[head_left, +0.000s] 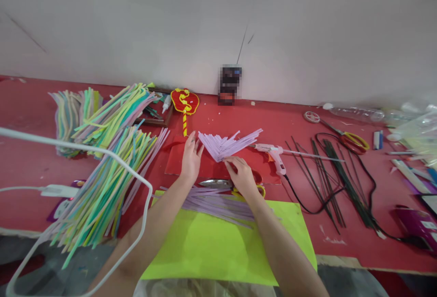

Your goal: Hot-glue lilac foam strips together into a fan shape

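Observation:
A fan of bent lilac pipe cleaners (227, 144) lies on a red felt sheet (177, 160) at the middle of the red table (307, 124). My left hand (191, 160) rests at the fan's left edge with its fingers stretched out, touching the felt. My right hand (241, 174) sits at the fan's lower point, fingers bent and pressing on the lilac stems. A loose bunch of lilac pipe cleaners (218, 203) lies under my wrists, partly on a lime green sheet (221, 247). Scissors (218, 183) lie between my hands.
Heaps of pastel pipe cleaners (102, 183) fill the left side. A pink glue gun (276, 156) with its black cord, dark green wires (327, 178) and red-handled scissors (351, 141) lie to the right. A red and yellow ornament (185, 102) sits near the wall. A white cable (102, 160) crosses the left foreground.

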A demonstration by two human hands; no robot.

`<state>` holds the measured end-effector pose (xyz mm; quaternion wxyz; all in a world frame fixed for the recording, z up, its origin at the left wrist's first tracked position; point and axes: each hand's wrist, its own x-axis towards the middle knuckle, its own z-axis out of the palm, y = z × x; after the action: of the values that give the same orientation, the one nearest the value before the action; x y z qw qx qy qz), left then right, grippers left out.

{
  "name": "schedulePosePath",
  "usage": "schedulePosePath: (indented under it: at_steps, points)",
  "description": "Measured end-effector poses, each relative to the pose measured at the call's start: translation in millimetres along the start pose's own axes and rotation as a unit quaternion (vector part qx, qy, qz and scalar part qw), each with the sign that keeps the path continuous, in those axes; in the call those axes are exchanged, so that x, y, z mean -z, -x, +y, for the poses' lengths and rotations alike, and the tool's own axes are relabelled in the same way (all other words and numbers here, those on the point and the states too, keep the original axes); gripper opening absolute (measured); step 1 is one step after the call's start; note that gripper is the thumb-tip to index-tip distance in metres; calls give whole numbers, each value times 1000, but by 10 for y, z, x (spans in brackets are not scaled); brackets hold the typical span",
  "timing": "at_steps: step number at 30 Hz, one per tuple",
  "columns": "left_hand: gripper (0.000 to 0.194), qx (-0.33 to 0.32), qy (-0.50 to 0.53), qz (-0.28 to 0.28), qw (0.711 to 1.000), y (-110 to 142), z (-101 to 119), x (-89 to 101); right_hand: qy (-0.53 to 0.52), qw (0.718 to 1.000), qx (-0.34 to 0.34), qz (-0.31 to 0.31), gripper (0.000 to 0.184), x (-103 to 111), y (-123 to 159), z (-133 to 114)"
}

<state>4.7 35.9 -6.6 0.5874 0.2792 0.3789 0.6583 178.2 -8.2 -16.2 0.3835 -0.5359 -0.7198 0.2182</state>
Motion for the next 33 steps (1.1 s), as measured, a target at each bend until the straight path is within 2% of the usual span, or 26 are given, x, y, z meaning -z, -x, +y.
schedulePosePath:
  at_steps: [3,7,11,21,26,33]
  points:
    - [36,23,-17,-56,998,-13,-48,-14,0,1000,2,-1,16,4,2,-7]
    - [36,84,-64,-123,987,-8,-143,6,-2,1000,2,3,17,5,2,-8]
    - [40,113,-94,-122,982,23,-186,41,1,1000,4,9,18,5,1,-21]
    - [45,50,-112,-155,980,82,-72,4,-15,999,-2,37,17,38,1,-44]
    - [48,40,-90,-141,985,89,-40,8,-17,999,-8,49,18,51,-4,-47]
    - [44,-14,-223,-137,965,98,69,-12,-18,998,-18,52,21,60,-13,-61]
